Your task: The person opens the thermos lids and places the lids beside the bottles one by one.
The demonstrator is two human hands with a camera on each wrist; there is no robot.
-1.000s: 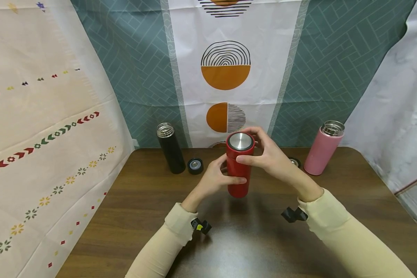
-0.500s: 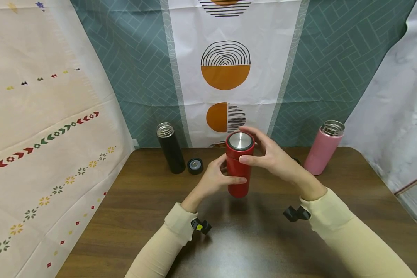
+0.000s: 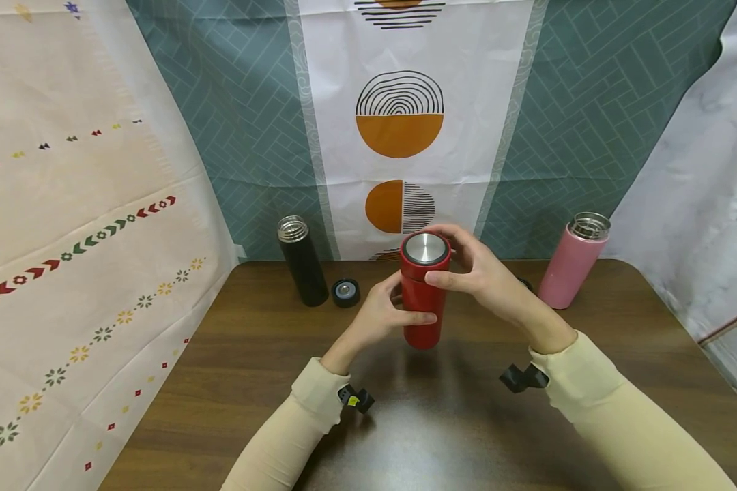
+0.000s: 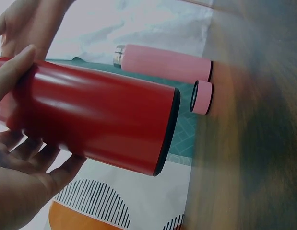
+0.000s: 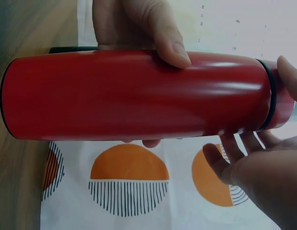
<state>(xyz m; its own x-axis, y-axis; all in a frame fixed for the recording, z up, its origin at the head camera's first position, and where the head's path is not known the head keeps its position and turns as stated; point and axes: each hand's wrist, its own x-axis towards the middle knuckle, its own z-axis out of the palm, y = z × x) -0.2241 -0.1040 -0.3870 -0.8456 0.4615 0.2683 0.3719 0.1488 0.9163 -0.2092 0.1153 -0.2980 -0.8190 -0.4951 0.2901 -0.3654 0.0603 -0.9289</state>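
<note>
A red thermos with a steel-topped red lid is held upright above the brown table in the head view. My left hand grips its body, thumb across the front and fingers behind. Up at the top, my right hand holds the lid between thumb and fingers. The right wrist view shows the right thumb on the lid, with a dark ring between lid and body. In the left wrist view the base of the thermos is apart from the table.
An uncapped black thermos stands at the back left, its black lid beside it. At the back right stands an uncapped pink thermos; its pink lid lies next to it. Patterned cloths hang behind the table.
My right thumb has slid a little to the right across the lid, and the right wrist has shifted slightly right and down. The left hand and thermos stay in place.
</note>
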